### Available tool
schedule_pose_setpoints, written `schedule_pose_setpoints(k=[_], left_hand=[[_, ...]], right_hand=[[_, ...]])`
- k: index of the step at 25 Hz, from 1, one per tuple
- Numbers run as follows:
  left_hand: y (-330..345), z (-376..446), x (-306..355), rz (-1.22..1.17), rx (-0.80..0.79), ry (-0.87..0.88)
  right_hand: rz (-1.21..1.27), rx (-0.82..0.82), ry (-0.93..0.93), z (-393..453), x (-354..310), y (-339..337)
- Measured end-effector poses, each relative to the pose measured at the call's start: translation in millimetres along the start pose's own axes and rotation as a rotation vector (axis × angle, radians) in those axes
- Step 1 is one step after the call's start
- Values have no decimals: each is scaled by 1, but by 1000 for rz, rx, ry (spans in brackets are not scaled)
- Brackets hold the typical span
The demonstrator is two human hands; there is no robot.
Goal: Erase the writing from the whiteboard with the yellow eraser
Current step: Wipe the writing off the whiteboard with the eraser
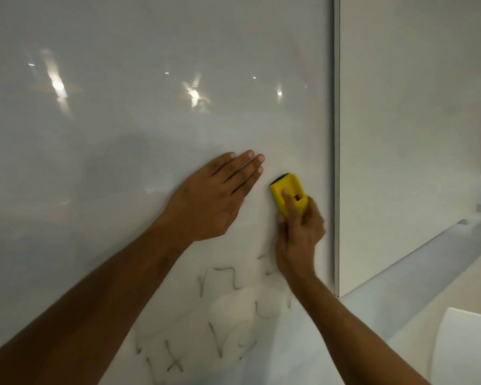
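The eraser (288,194) is held in the right hand (299,234), fingers curled round its lower end and the index finger laid along its yellow back; its dark pad is pressed to the whiteboard (150,120), near the board's right edge and about halfway up. The left hand (210,197) is laid flat on the board just beside the eraser, fingers straight and pressed together, nothing held in it; it is judged to be steadying the body rather than working.

The upper part of the board, as far as can be seen, is free of marks; only reflected lights show there. Grey writing (220,315) is left toward the lower edge, below both hands: broken strokes, some already smeared, with a wiped pale patch among them. What the writing says cannot be read.

The task is judged partly done: the remaining strokes near the lower edge are yet to be wiped, and the eraser stands above them, apart from them.
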State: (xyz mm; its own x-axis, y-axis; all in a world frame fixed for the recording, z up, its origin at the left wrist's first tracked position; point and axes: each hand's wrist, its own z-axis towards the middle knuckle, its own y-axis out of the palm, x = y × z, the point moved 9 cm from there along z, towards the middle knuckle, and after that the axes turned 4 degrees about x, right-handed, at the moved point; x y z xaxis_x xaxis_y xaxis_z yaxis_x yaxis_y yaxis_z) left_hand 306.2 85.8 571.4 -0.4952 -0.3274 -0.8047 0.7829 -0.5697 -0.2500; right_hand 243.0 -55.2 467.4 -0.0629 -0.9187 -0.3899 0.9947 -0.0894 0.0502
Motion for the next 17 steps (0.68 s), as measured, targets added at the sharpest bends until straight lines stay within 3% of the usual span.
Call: schedule_pose_setpoints(k=[2, 3, 6, 7, 10, 11, 13, 14, 15, 17], left_hand=[[4, 9, 7, -3, 2, 3], [5, 11, 8, -4, 1, 2], [7, 12, 8, -14, 8, -5], [7, 11, 8, -10, 15, -9], [10, 11, 10, 9, 28, -18], [10, 11, 11, 26, 32, -22], [12, 11, 14, 49, 45, -30], [13, 11, 17, 51, 51, -28], [13, 11, 20, 47, 57, -23], [14, 11, 27, 35, 66, -8]], right_hand=[[-29, -121, -345, -32, -18, 5], [-23, -152, -411, -35, -10, 4], [48, -39, 164, -36, 42, -5], [40, -62, 202, -54, 36, -3], [52, -221, -188, -101, 10, -1], [46, -191, -103, -95, 27, -5], [54, -47, 340, -94, 63, -17], [31, -38, 430, -104, 60, -16], [30, -90, 342, -115, 42, -13], [27, -253, -86, -127, 10, -13]])
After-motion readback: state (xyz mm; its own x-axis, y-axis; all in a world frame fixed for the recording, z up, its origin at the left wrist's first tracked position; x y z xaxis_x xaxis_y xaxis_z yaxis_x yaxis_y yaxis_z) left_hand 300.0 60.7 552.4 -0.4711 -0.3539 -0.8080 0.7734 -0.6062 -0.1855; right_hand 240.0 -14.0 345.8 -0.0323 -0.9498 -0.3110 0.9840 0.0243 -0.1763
